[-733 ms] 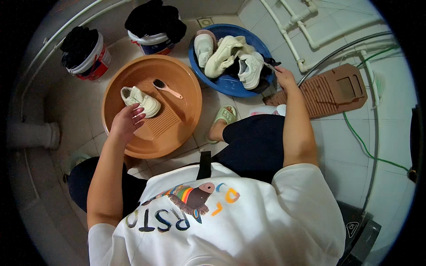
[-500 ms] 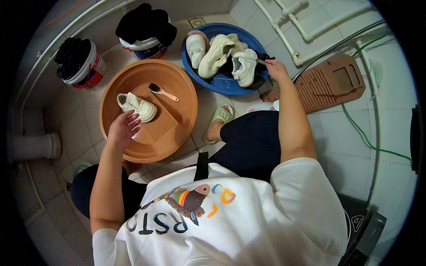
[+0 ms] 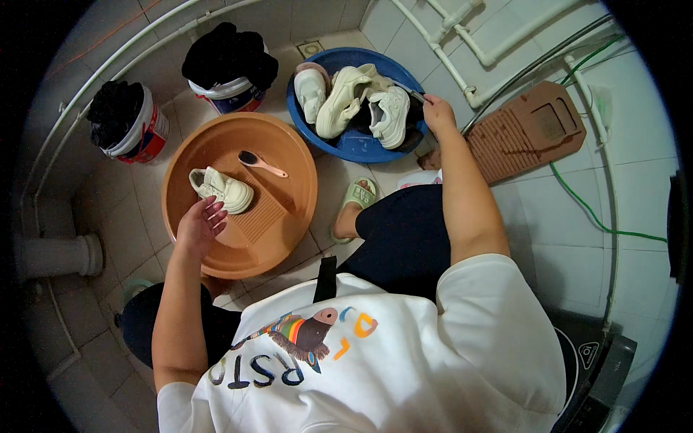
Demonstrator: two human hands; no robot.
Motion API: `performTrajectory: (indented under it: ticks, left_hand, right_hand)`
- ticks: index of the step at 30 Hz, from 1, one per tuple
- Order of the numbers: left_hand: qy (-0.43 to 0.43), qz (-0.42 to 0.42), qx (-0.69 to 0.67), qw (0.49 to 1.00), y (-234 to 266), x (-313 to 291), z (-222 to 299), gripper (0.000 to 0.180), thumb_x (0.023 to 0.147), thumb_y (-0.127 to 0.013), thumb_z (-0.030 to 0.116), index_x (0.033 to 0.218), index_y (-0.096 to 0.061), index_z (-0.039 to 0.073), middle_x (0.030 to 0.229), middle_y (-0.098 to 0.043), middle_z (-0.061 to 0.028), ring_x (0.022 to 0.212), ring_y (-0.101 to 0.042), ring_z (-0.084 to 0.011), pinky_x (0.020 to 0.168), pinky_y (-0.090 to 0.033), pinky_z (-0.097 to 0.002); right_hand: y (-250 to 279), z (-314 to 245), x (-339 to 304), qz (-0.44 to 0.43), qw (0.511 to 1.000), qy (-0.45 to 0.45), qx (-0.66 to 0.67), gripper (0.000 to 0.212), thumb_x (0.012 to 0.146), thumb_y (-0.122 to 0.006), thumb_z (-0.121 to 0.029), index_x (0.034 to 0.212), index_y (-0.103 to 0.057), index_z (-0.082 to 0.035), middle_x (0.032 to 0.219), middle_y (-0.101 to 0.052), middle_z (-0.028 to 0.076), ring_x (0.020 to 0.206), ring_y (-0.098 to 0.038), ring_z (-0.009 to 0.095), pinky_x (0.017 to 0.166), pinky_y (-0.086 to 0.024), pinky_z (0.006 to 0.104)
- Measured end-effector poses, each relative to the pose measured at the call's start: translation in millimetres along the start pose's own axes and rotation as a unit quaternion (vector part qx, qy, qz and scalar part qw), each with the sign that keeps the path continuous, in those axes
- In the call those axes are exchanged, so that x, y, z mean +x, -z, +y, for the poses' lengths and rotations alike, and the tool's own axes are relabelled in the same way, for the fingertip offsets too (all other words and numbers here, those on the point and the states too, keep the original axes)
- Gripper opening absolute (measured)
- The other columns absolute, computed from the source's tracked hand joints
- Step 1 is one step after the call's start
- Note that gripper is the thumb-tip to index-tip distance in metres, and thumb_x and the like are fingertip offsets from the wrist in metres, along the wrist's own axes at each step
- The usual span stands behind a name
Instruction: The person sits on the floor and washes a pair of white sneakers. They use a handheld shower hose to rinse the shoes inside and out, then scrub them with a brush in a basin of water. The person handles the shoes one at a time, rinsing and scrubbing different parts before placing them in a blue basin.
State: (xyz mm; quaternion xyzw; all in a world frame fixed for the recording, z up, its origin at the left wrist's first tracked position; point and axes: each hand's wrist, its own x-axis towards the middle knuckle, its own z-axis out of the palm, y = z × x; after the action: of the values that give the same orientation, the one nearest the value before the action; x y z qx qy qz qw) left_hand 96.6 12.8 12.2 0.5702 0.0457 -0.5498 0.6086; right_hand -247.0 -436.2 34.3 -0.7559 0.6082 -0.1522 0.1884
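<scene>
A cream sneaker sits in the orange-brown washbasin, on its ridged scrubbing part. Close by the sneaker's near side, my left hand is open, fingers loosely apart and empty. Behind the sneaker lies a scrub brush with dark bristles and a pink handle. My right hand is at the right rim of the blue basin, closed around a slim greyish handle; its far end is unclear. Several pale shoes fill that basin, among them a white sneaker and a cream one.
Two buckets heaped with black cloth, one red-and-white and one dark blue, stand at the back left. A brown washboard leans by the right wall, near white pipes and a green hose.
The slim handle in my right hand has lifted off the white sneaker toward the basin's far right rim. My left hand stays beside the cream sneaker. The whole view has shifted slightly.
</scene>
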Motion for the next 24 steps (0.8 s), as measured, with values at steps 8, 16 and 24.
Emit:
performTrajectory:
  ticks: [8, 16, 24]
  left_hand:
    - [0.0, -0.005, -0.003, 1.0, -1, -2, 2, 0.029, 0.09, -0.044, 0.027, 0.109, -0.05, 0.007, 0.092, -0.057, -0.0024, 0.085, -0.055, -0.016, 0.074, -0.043, -0.0311]
    - [-0.001, 0.001, 0.006, 1.0, -2, -3, 1, 0.03, 0.089, -0.046, 0.028, 0.111, -0.05, 0.007, 0.095, -0.057, -0.0031, 0.085, -0.056, -0.0167, 0.075, -0.043, -0.0319]
    - [-0.001, -0.001, 0.018, 1.0, -10, -9, 1, 0.029, 0.088, -0.048, 0.027, 0.109, -0.05, 0.008, 0.096, -0.057, -0.0033, 0.086, -0.055, -0.0168, 0.076, -0.043, -0.0315]
  right_hand:
    - [9, -19, -10, 0.019, 1.0, -0.003, 0.017, 0.035, 0.081, -0.047, -0.026, 0.112, -0.06, -0.015, 0.107, -0.061, 0.012, 0.098, -0.058, 0.03, 0.086, -0.043, 0.0357]
    - [10, -23, -14, 0.032, 0.995, 0.041, 0.083, 0.034, 0.079, -0.05, -0.025, 0.108, -0.062, -0.01, 0.103, -0.062, 0.015, 0.096, -0.059, 0.029, 0.084, -0.044, 0.0355]
    - [13, -74, -37, -0.055, 0.986, 0.124, 0.1, 0.034, 0.077, -0.051, -0.025, 0.107, -0.062, -0.012, 0.097, -0.063, 0.016, 0.09, -0.06, 0.03, 0.081, -0.045, 0.0345]
